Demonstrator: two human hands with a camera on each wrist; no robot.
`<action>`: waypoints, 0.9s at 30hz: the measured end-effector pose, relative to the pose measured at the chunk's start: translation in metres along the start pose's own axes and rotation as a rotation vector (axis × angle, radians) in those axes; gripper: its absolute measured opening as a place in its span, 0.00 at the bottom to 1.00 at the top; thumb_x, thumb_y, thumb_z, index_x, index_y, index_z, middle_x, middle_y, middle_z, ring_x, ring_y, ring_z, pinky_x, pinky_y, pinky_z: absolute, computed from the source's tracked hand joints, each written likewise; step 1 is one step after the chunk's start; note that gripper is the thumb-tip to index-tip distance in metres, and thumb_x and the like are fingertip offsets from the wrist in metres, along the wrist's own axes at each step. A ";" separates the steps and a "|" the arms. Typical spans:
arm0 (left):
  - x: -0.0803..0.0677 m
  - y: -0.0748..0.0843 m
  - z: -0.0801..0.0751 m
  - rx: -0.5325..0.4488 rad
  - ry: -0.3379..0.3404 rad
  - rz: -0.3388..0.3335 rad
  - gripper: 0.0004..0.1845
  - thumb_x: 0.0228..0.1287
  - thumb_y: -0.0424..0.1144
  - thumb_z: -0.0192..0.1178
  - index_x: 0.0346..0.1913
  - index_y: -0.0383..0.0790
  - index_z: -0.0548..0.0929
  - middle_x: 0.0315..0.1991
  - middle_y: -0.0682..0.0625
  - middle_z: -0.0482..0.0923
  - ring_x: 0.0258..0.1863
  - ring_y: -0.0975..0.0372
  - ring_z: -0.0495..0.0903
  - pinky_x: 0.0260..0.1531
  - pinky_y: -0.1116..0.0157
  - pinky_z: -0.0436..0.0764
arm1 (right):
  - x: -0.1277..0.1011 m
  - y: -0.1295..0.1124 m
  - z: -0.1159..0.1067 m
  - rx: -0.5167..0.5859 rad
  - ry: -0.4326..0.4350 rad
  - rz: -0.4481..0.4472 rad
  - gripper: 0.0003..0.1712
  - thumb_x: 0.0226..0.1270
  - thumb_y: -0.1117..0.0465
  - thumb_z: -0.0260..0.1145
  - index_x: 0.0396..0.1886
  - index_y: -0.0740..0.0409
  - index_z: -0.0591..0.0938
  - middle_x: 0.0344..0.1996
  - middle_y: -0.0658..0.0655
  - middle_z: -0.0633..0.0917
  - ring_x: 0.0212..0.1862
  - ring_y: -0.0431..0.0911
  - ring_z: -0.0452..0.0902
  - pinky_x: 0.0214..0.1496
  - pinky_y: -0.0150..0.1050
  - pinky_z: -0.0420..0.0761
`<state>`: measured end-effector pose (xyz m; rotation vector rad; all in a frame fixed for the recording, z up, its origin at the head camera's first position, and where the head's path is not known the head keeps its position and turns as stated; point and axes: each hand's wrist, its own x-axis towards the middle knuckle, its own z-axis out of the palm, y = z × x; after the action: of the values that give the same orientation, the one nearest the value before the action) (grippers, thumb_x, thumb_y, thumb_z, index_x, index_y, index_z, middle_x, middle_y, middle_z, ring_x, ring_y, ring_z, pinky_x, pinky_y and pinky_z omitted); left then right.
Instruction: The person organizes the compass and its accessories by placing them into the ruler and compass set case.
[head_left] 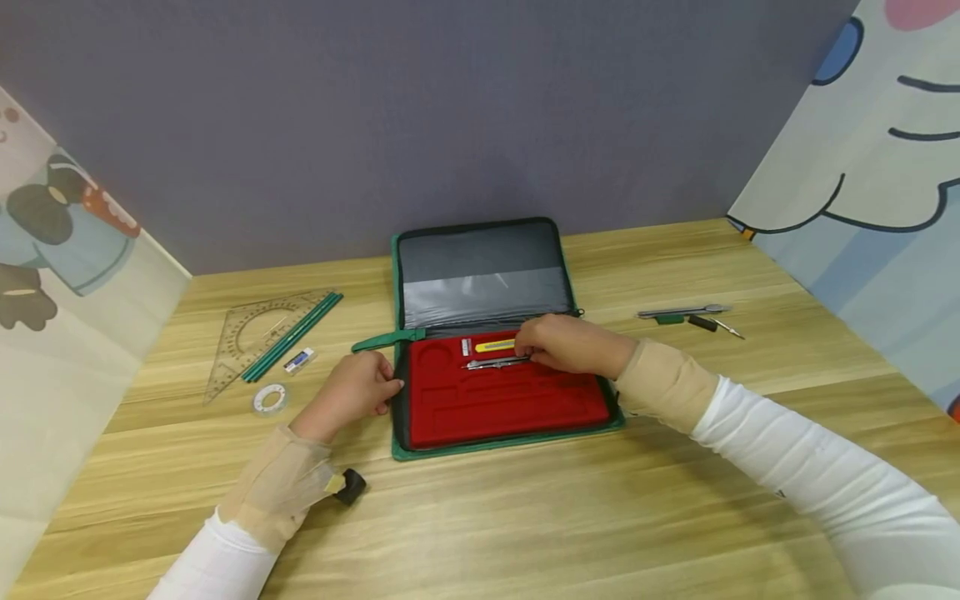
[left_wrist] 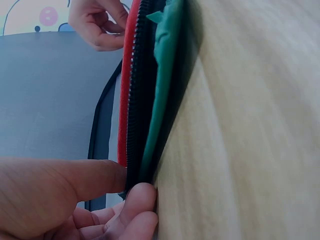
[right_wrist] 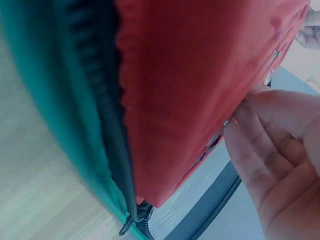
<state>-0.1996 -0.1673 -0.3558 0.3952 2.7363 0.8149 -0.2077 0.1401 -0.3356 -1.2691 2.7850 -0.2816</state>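
Your left hand [head_left: 358, 392] sat just left of frame centre, thumb and curled fingers pinching the left edge of the open green case [head_left: 408, 454]. That hold looked meant to keep the case from sliding on the wooden surface [head_left: 525, 517]. Your right hand [head_left: 570, 343], slightly right of centre, had its fingers curled down over a metal compass [head_left: 491, 363] lying along a slot of the red tray [head_left: 517, 408]. I could not tell how firmly your grip closed on it, but the fingers seemed to be seating it there. A yellow tool [head_left: 495, 345] lay just above it. At left lay a set square [head_left: 251, 333], green pencils [head_left: 292, 335], an eraser [head_left: 298, 360] and a tape roll [head_left: 269, 398]; more instruments [head_left: 686, 315] waited at right.
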 end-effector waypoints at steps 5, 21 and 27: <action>-0.001 0.001 0.000 -0.005 -0.001 -0.007 0.07 0.61 0.35 0.60 0.29 0.34 0.76 0.16 0.49 0.75 0.13 0.65 0.75 0.20 0.68 0.74 | -0.005 0.002 -0.001 0.028 -0.001 -0.020 0.08 0.60 0.73 0.64 0.37 0.60 0.84 0.36 0.53 0.84 0.40 0.45 0.80 0.43 0.38 0.80; 0.000 0.000 0.000 -0.023 -0.009 -0.012 0.07 0.62 0.34 0.59 0.30 0.34 0.76 0.19 0.48 0.76 0.14 0.64 0.76 0.20 0.68 0.76 | -0.059 0.049 -0.011 0.221 0.139 0.042 0.08 0.62 0.69 0.65 0.41 0.60 0.83 0.39 0.53 0.84 0.39 0.43 0.81 0.40 0.36 0.81; 0.000 0.000 0.000 -0.024 -0.011 -0.016 0.07 0.62 0.34 0.59 0.30 0.34 0.76 0.19 0.47 0.76 0.15 0.64 0.76 0.19 0.68 0.76 | -0.086 0.078 -0.014 0.172 0.194 0.126 0.08 0.60 0.73 0.64 0.39 0.61 0.83 0.36 0.54 0.84 0.36 0.41 0.80 0.37 0.37 0.81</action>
<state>-0.2000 -0.1673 -0.3563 0.3716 2.7132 0.8379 -0.2112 0.2572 -0.3387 -1.0759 2.9057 -0.6528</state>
